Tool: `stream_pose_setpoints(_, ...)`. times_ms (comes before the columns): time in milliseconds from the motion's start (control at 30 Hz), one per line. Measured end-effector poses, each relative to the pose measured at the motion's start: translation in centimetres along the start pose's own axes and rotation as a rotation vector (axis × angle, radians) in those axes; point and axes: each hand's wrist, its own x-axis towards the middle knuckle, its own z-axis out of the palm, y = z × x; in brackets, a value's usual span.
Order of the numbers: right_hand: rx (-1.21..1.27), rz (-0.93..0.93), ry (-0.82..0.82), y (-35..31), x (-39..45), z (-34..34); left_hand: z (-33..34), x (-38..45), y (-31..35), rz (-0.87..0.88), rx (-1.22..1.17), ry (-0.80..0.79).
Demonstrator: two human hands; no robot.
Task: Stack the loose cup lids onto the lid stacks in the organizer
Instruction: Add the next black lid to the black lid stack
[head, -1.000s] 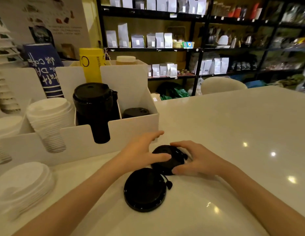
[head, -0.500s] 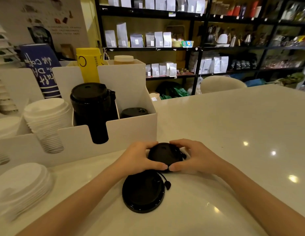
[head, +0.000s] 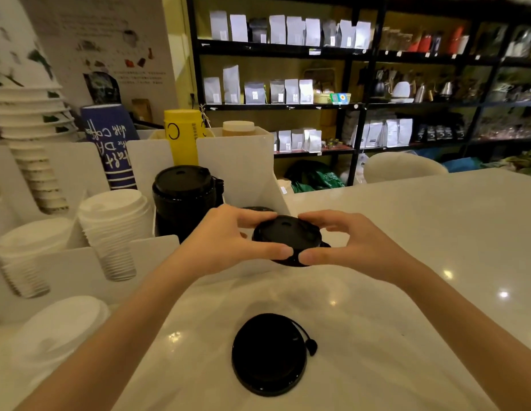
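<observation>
A small stack of black lids [head: 285, 237] is held in the air between my left hand [head: 225, 241] and my right hand [head: 350, 244], thumbs and fingers pinching its rim. It hovers just in front of the white organizer [head: 234, 161], near its right compartment, where a low black lid stack [head: 257, 208] peeks out behind my left fingers. A tall black lid stack [head: 184, 200] fills the middle compartment. A larger black lid [head: 268, 353] with a tethered plug lies flat on the counter near me.
White lid stacks [head: 113, 229] stand in the organizer's left slots, and more white lids [head: 55, 330] lie on the counter at near left. Paper cup stacks [head: 33, 134], a blue cup [head: 111, 146] and a yellow canister [head: 181, 137] stand behind. The white counter [head: 421, 232] stretches right.
Both hands closed on the small black lids and lifted them off the counter toward the organizer. The large black lid stayed on the counter.
</observation>
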Motion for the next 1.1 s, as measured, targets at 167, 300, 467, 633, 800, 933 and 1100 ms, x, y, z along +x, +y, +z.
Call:
stream_pose_setpoints(167, 0.001, -0.117, 0.049, -3.1, 2.5, -0.3, -3.1, -0.7, 0.9, 0.071, -0.066, 0.162)
stream_pose_setpoints(300, 0.083, -0.210, 0.124, -5.2, 4.9, 0.6, -5.5, -1.0, 0.7, 0.097, -0.196, 0.310)
stream_pose_setpoints(467, 0.205, -0.271, 0.211, -6.6, 7.7, 2.5, -7.7, -1.2, -0.2, 0.140, -0.260, 0.487)
stream_pose_setpoints(633, 0.301, -0.308, 0.304, -6.4, 10.0, 4.9, -8.2, -0.5, -2.0, 0.192, -0.133, 0.680)
stream_pose_setpoints(800, 0.303, -0.302, 0.250, -5.8, 11.3, 6.8, -8.4, 0.4, -4.1, 0.129, -0.002, 0.700)
stream_pose_setpoints(933, 0.254, -0.275, 0.160, -5.4, 11.7, 7.3, -8.3, 0.8, -5.0, 0.053, 0.059, 0.693)
stream_pose_setpoints(1100, 0.209, -0.280, 0.130, -5.0, 12.2, 7.9, -8.5, 1.0, -5.6, 0.003, 0.058, 0.653)
